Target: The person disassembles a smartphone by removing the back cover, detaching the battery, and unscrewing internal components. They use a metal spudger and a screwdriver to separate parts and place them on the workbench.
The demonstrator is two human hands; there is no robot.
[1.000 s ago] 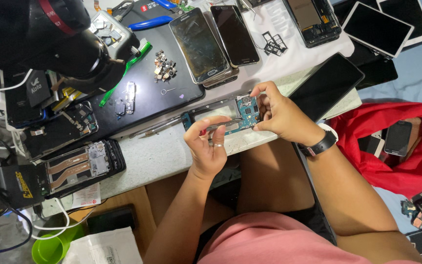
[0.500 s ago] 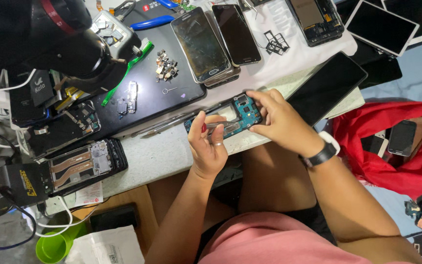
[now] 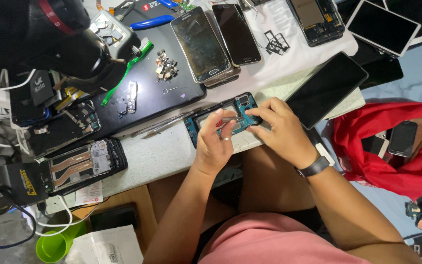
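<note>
A: What do the hands have? 
B: The opened phone frame (image 3: pixel 223 117), a flat blue-green board with metal shields, lies at the near edge of the desk (image 3: pixel 172 151); the left hand (image 3: pixel 214 142) pinches a thin metal tool (image 3: pixel 231 119) over it, fingers closed on the shaft; the right hand (image 3: pixel 282 129) presses its fingertips on the frame's right end, gripping it in place, a dark band on the wrist.

A: And the surface? 
B: Pale, speckled, stone-like; a black mat (image 3: pixel 142 83) lies further back with a small heap of tiny metal parts (image 3: pixel 166 64) and a green toothbrush (image 3: pixel 123 73); two glossy smartphones (image 3: pixel 216 41) lie stacked just behind the frame; a big dark tablet (image 3: pixel 326 88) overhangs the right corner.

A: Any room to move? 
B: Little; another stripped phone chassis (image 3: pixel 81 164) sits at the left edge, near cables; right of the desk a red bag (image 3: pixel 391 146) holds more handsets; the near edge meets the person's lap.
</note>
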